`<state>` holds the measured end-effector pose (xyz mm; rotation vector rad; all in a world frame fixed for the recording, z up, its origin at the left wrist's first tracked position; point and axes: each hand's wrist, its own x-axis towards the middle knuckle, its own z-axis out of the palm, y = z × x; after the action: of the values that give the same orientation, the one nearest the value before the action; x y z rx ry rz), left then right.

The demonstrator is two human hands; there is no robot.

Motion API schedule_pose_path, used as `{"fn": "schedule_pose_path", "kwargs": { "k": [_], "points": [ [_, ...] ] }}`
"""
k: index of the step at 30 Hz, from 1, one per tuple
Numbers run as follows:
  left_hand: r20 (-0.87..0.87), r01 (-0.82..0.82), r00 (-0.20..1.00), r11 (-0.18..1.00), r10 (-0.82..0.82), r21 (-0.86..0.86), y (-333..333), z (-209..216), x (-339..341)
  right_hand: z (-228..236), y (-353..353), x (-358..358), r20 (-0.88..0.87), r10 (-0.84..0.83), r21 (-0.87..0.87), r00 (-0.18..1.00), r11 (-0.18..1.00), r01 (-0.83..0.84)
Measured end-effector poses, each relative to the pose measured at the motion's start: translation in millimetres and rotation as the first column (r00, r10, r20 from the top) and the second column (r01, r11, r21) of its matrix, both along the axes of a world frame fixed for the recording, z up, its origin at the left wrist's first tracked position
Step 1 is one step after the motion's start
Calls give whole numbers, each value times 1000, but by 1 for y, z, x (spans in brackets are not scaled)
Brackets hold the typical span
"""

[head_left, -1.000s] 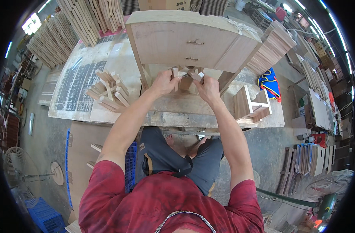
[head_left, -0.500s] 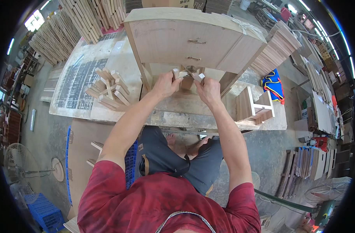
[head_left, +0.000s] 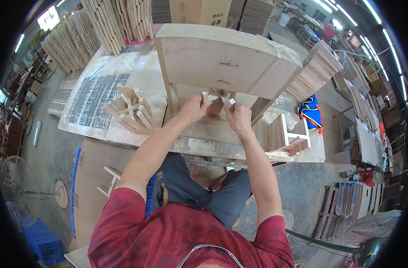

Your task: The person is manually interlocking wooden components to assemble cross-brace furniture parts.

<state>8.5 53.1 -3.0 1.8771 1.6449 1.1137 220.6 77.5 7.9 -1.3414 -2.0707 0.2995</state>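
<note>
My left hand [head_left: 192, 109] and my right hand [head_left: 238, 118] both grip a small wooden frame piece [head_left: 217, 102] made of pale slats. I hold it just above the workbench [head_left: 204, 143], in front of the lower edge of a wooden two-drawer cabinet [head_left: 221, 67] lying on the bench. My left fingers pinch the frame's left end. At its right end my right fingers are closed on it. My hands hide part of the frame.
A heap of short wooden pieces [head_left: 128, 111] lies left of my hands. A finished small wooden frame [head_left: 286, 136] stands at the bench's right end, beside a blue cloth [head_left: 311, 114]. Stacks of boards [head_left: 119, 18] line the back. A fan [head_left: 16, 178] stands on the floor at left.
Both hands have lifted the frame piece slightly and brought it closer to the cabinet's underside. The cabinet and the heap of pieces have not moved.
</note>
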Motion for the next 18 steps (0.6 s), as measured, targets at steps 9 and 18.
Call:
{"fn": "schedule_pose_path", "kwargs": {
  "k": [9, 18],
  "points": [
    [71, -63, 995, 997, 66, -39, 2, 3, -4, 3, 0, -10, -42, -87, 11, 995, 996, 88],
    [10, 19, 1000, 1000, -19, 22, -60, 2, -39, 12, -63, 3, -23, 266, -294, 964, 920, -260]
  ]
}}
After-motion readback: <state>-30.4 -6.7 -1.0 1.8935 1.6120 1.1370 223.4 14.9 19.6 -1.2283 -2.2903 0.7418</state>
